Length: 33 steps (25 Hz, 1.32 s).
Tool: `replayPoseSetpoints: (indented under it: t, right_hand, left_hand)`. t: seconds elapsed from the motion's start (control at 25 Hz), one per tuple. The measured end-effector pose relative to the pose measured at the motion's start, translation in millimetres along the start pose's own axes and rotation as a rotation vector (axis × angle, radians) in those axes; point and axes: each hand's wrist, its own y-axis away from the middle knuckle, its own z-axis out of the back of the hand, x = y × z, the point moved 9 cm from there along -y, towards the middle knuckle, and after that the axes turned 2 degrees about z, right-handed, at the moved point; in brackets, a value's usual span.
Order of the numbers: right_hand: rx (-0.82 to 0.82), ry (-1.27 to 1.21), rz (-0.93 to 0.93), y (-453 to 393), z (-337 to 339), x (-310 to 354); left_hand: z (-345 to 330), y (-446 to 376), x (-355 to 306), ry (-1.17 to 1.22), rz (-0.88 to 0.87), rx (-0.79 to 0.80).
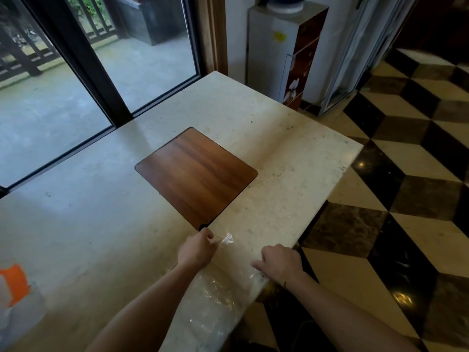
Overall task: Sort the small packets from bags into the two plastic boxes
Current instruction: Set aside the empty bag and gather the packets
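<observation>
The clear bag (215, 295) runs under the forearms; its contents are unreadable. An orange-and-white thing (15, 288) is cut off at the left edge.

Both bare forearms reach in from six o'clock. The left hand (196, 250) pinches with curled fingertips toward twelve o'clock. The right hand (280, 265) lies knuckles up, fingers bent toward nine o'clock.

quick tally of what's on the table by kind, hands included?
Hands: 2, left hand pinching the clear plastic bag, right hand resting on it
Clear plastic bag: 1
Wooden inset panel: 1
Orange-and-white item at the left edge, blurred, kind unclear: 1
Plastic boxes: 0 in view
Total: 5
</observation>
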Motion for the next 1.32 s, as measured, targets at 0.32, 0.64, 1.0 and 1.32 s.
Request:
replayPoseSetpoints:
  t: [0.32, 0.64, 1.0, 1.32]
  right_hand:
    - [-0.270, 0.113, 0.124, 0, 54, 20]
    - [-0.319, 0.254, 0.283, 5, 89, 116]
    - [-0.319, 0.292, 0.584, 56, 62, 285]
    - [-0.241, 0.322, 0.811, 131, -11, 449]
  left_hand:
    - [39, 22, 6, 0.000, -0.077, -0.102]
    - [108, 82, 73, -0.256, -0.077, -0.308]
    - [154, 188, 224, -0.200, 0.119, -0.429]
    - [158, 328, 376, -0.153, 0.342, -0.536]
